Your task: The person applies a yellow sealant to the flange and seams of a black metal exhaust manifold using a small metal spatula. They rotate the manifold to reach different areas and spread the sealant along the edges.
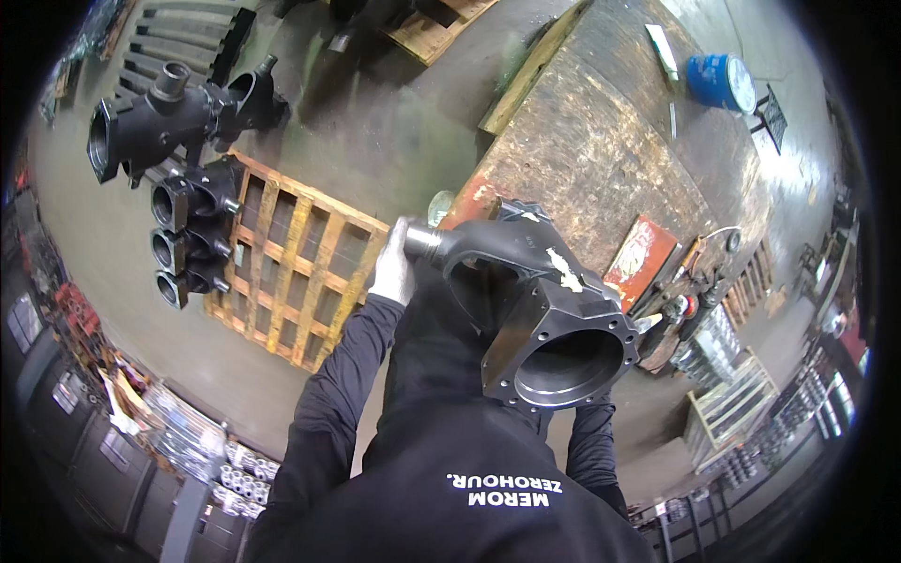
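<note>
Black cast housing (549, 314) is carried with the left hand (392, 272) clamped on its neck, right hand hidden beneath.

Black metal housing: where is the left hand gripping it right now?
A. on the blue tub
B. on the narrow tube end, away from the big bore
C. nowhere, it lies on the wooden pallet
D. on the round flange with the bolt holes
B: the left hand is wrapped around the narrow tube end of the black metal housing, while the big round bore faces the camera at the other end, above the workbench edge.
</note>
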`<state>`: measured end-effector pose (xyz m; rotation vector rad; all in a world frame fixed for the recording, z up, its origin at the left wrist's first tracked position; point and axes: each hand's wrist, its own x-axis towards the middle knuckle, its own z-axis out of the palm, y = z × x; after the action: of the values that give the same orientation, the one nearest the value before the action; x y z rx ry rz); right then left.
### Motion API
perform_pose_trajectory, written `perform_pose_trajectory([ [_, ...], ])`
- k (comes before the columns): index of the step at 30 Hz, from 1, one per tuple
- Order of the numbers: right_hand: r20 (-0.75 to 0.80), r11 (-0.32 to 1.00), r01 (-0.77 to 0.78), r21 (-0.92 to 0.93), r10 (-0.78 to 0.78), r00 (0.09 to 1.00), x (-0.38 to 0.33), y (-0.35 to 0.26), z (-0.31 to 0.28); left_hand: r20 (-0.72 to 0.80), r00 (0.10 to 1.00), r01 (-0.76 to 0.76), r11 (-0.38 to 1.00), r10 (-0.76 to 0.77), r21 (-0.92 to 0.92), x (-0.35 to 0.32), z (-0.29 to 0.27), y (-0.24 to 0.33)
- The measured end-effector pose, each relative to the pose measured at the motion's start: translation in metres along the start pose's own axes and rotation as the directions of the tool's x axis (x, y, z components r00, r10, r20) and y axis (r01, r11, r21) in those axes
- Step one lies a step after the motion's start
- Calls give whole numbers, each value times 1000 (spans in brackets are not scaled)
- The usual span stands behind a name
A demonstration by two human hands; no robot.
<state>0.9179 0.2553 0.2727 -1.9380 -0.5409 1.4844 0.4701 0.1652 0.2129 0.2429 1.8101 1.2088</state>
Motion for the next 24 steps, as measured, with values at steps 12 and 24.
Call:
perform_pose_trajectory([
  [12,-3,963,63,-260,-66,998,11,-22,-13,224,867,417,402,-446,-815,14,17,34],
  [24,-99,609,52,-791,-212,972,128,-27,-117,134,895,415,687,-425,-596,29,7,23],
])
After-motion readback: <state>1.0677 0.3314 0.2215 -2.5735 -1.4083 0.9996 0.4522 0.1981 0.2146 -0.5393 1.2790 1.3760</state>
